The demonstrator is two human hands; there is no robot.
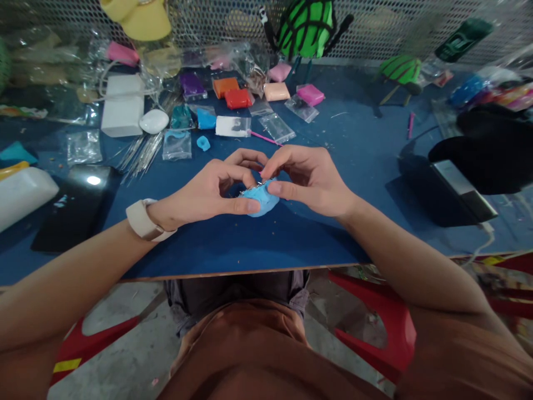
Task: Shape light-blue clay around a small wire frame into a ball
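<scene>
Between my hands, above the front part of the blue table point(325, 239), is a lump of light blue modelling clay point(260, 204) with a silvery, wiry-looking edge along its top. My left hand point(225, 186) grips it from the left, thumb against the near face and fingers curled behind. From the right, my right hand point(308, 180) presses its thumb on the clay, and its index fingertip meets the top edge. A tiny pink bit shows by that fingertip; what it is I cannot make out. The fingers hide the clay's far side.
Packets of coloured clay point(238, 99), small plastic bags point(277, 128) and a bundle of thin wires point(144, 147) lie behind my hands. A black phone point(77, 208) is at left. A black box-like device point(441, 191) stands at right. Green-striped figures point(306, 28) stand near the mesh panel.
</scene>
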